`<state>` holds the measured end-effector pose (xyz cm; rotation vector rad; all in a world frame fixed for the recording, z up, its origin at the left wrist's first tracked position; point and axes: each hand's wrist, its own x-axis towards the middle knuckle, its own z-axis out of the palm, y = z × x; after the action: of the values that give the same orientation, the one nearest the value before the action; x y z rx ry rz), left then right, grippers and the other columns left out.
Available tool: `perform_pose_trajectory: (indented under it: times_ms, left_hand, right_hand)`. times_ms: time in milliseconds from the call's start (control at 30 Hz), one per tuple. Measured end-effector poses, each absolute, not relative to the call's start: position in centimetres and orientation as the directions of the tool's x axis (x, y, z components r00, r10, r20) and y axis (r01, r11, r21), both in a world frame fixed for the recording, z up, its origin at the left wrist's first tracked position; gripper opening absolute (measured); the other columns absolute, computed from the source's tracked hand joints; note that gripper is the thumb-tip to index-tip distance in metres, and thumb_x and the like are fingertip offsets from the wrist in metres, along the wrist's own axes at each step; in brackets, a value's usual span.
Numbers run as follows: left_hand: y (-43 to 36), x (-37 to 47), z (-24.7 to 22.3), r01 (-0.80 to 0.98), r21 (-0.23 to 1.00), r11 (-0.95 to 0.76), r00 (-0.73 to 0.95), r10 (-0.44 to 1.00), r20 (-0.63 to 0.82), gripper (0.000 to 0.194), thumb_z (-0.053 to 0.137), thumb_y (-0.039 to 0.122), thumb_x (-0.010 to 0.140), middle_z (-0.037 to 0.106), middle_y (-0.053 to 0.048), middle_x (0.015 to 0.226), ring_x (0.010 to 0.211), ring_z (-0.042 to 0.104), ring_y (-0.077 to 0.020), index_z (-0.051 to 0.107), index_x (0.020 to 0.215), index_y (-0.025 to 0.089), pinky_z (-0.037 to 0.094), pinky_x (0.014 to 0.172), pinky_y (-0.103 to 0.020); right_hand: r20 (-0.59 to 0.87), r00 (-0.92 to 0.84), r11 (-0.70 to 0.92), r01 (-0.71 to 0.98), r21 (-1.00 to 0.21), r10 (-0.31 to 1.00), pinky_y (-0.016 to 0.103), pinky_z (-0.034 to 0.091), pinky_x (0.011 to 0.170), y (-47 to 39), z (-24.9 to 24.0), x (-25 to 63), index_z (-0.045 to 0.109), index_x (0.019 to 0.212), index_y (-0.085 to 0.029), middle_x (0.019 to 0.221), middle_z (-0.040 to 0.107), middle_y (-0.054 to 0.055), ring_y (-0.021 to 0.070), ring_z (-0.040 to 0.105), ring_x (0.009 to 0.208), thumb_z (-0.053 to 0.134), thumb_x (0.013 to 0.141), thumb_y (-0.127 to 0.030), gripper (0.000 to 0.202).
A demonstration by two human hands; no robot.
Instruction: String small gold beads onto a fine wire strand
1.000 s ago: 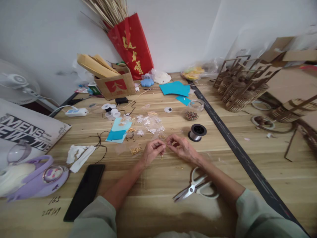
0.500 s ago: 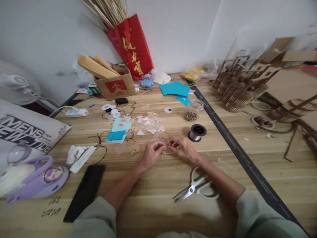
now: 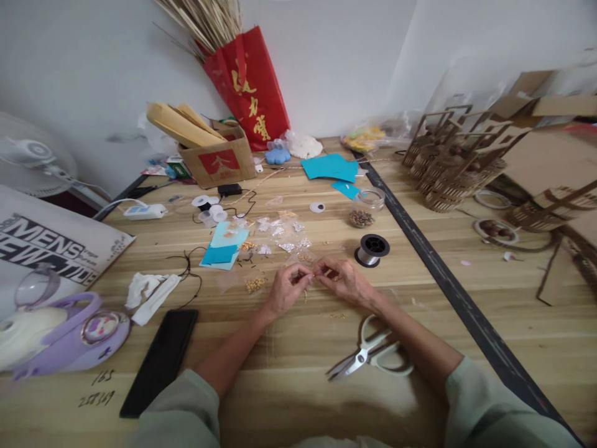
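Note:
My left hand [image 3: 288, 289] and my right hand [image 3: 344, 280] meet fingertip to fingertip over the middle of the wooden table, both pinched closed. A tiny gold-coloured bit shows between the fingertips, too small to make out fully. From beside the left fingertips hangs a short gold strand [image 3: 305, 296]. Left of my left hand lies a small heap of gold beads [image 3: 255, 285]. White-handled scissors [image 3: 361, 358] rest partly spread under my right forearm. Beyond my right hand stands a black spool of clear line [image 3: 372, 250]. More small gold pieces [image 3: 337, 316] lie below the right wrist.
Small bags of silver pieces [image 3: 280, 230] and blue cards [image 3: 224, 247] lie behind the hands. A jar of mixed beads [image 3: 361, 218] stands farther right. At left are a black phone [image 3: 161, 364] and a purple kettle-like item [image 3: 69, 336]. Woven baskets [image 3: 448, 165] stand at far right.

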<state>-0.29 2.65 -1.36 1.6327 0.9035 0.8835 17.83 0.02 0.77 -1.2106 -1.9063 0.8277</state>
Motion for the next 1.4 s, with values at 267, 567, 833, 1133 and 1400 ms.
perform_pose_trajectory:
  times_ms: [267, 567, 833, 1133, 1400]
  left_hand:
    - [2.7, -0.3, -1.7, 0.122, 0.978, -0.169, 0.44, 0.893, 0.099, 0.019, 0.061, 0.032, 0.079, 0.06, -0.001, 0.065, 0.057, 0.055, -0.0098, 0.06, 0.075, 0.013, 0.044, 0.057, -0.021]
    - [2.7, -0.3, -1.2, 0.152, 0.972, -0.179, 0.464, 0.881, 0.09, 0.018, 0.061, 0.031, 0.077, 0.059, -0.001, 0.063, 0.057, 0.054, -0.01, 0.06, 0.073, 0.013, 0.044, 0.055, -0.021]
    - [2.8, -0.3, -1.5, 0.112, 0.986, -0.121, 0.454, 0.889, 0.058, 0.021, 0.063, 0.034, 0.077, 0.061, -0.001, 0.064, 0.058, 0.056, -0.0102, 0.061, 0.076, 0.013, 0.045, 0.057, -0.021]
    - [3.0, -0.1, -0.5, 0.025, 0.999, 0.035, 0.435, 0.9, -0.043, 0.028, 0.068, 0.039, 0.071, 0.062, -0.001, 0.061, 0.053, 0.055, -0.0093, 0.059, 0.072, 0.013, 0.045, 0.052, -0.021]
    - [3.1, -0.2, -0.7, -0.019, 0.997, 0.081, 0.465, 0.883, -0.063, 0.027, 0.067, 0.038, 0.072, 0.063, -0.002, 0.063, 0.052, 0.055, -0.0091, 0.06, 0.075, 0.012, 0.044, 0.051, -0.021]
  right_hand:
    - [0.259, -0.329, 0.401, 0.506, -0.764, 0.908, 0.023, 0.046, 0.061, 0.2, 0.3, 18.0, 0.062, 0.09, -0.016, 0.081, 0.069, 0.006, 0.0144, 0.062, 0.07, 0.051, 0.086, -0.022, 0.013]
    - [0.28, -0.395, 0.466, 0.531, -0.708, 0.875, 0.025, 0.045, 0.066, 0.2, 0.5, 18.1, 0.064, 0.09, -0.019, 0.083, 0.067, 0.006, 0.0156, 0.06, 0.07, 0.048, 0.089, -0.023, 0.016]
    - [0.263, -0.394, 0.452, 0.536, -0.713, 0.881, 0.023, 0.041, 0.061, 0.1, 0.8, 18.0, 0.059, 0.085, -0.018, 0.074, 0.062, 0.003, 0.0138, 0.056, 0.065, 0.046, 0.089, -0.021, 0.013]
    - [0.196, -0.241, 0.281, 0.401, -0.872, 0.95, 0.02, 0.036, 0.051, -0.1, 1.3, 17.5, 0.057, 0.079, -0.015, 0.062, 0.056, -0.002, 0.0095, 0.048, 0.055, 0.05, 0.082, -0.024, 0.011]
    - [0.112, -0.239, 0.181, 0.289, -0.94, 0.965, 0.021, 0.037, 0.052, 0.2, 0.8, 17.6, 0.055, 0.083, -0.015, 0.062, 0.054, -0.002, 0.0097, 0.049, 0.056, 0.051, 0.082, -0.024, 0.01]
